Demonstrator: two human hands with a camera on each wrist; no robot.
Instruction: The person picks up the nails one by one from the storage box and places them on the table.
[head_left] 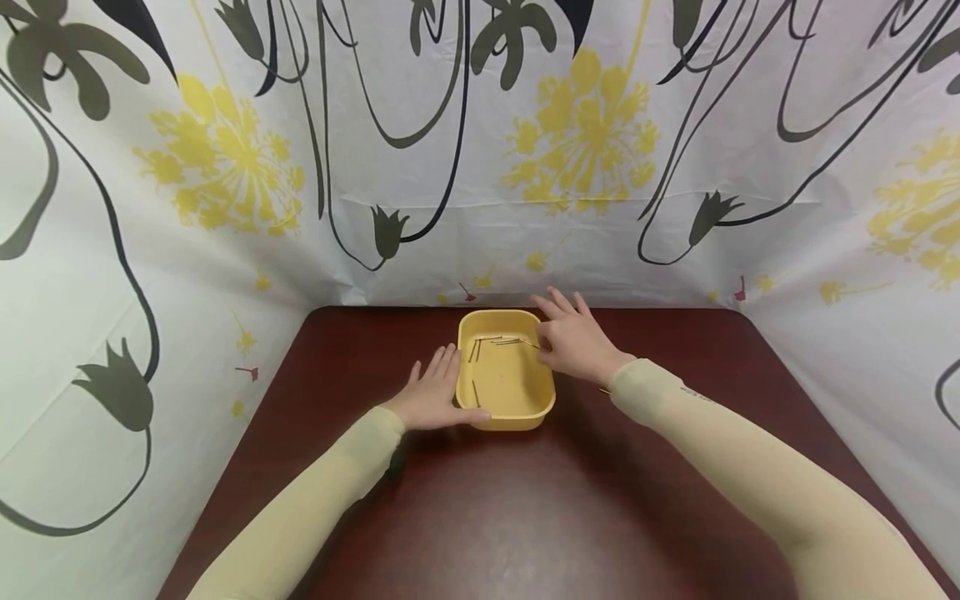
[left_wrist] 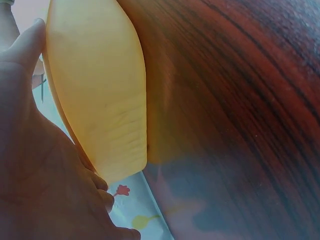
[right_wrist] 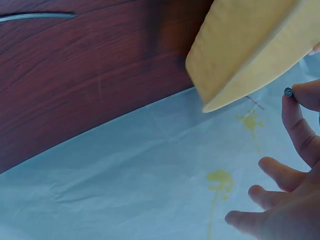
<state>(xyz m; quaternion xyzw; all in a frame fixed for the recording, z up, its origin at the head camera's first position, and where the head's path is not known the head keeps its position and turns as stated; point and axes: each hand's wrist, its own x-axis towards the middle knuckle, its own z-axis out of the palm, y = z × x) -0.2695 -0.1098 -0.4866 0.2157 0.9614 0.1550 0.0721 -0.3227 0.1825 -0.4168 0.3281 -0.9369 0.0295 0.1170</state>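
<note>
Two pale sleeves (head_left: 315, 500) reach in from the lower left and lower right of the head view, over a dark red-brown tabletop (head_left: 487, 533). The yellow tray (head_left: 502, 424) sits at the centre of the frame, upright on the table. At its left side is the left hand (head_left: 429, 397), fingers straight along the wall, thumb stretched across the near-left corner of the rim. Inside, a lone nail (head_left: 476, 394) lies near the lower left; several loose nails (head_left: 478, 351) lie scattered towards the upper part of the floor. By the tray's upper right, the right hand (head_left: 577, 337) pinches one held nail (right_wrist: 288, 92) between thumb and index finger, its other fingers spread. Behind everything, a flower-printed cloth (head_left: 450, 179) fills the top.
</note>
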